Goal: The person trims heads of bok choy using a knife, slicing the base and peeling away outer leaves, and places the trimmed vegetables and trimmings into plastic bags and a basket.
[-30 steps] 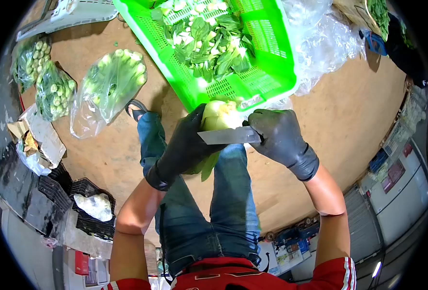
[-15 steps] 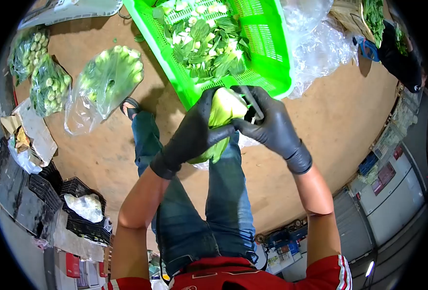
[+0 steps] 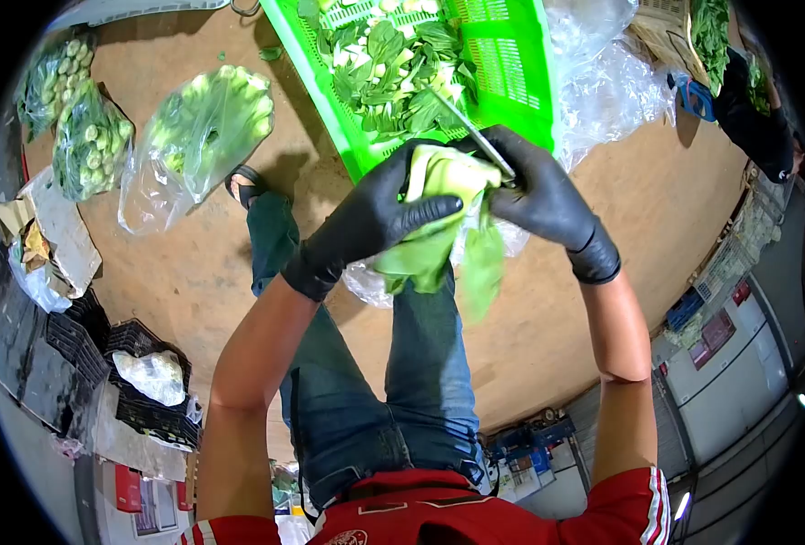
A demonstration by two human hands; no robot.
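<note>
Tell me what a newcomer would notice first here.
Probably the bright green crate at the top centre, with leafy greens inside. Just below, the black-gloved left hand grips a leafy vegetable, and the right hand holds a knife. Farther left, a clear bag of greens lies on the floor.

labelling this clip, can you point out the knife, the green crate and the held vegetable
Knife point(image 3: 491, 152): head view, on the blade.
Green crate point(image 3: 535, 100): head view, on the side wall.
Held vegetable point(image 3: 438, 171): head view, on the pale stalks.
</note>
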